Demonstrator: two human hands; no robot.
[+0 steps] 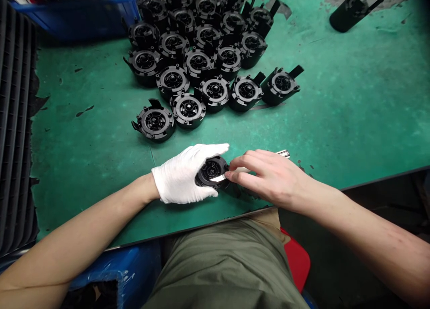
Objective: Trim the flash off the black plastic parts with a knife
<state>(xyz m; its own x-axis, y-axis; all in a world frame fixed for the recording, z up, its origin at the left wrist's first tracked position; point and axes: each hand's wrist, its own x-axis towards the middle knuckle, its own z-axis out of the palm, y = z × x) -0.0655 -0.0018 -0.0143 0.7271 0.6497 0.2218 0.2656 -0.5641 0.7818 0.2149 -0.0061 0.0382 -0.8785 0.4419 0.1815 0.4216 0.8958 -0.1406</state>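
Note:
My left hand [184,174], in a white glove, is wrapped round a black round plastic housing [211,169] close to the table's front edge. The housing's ribbed face points up toward me. My bare right hand [265,177] grips a slim knife [218,178] with a pale blade and a metallic handle end that sticks out behind the fingers. Its blade lies over the housing's face near the right rim; I cannot tell whether it touches. Beyond my left hand stands another black housing [155,122] of the same kind, with upright tabs.
Several similar black housings [188,108] stand grouped on the green tabletop [90,134]. One housing [349,13] lies apart at the far right. A blue bin [80,20] is at the back left, a stack of dark ribbed trays [16,121] at the left edge. A blue container [134,273] sits below the table.

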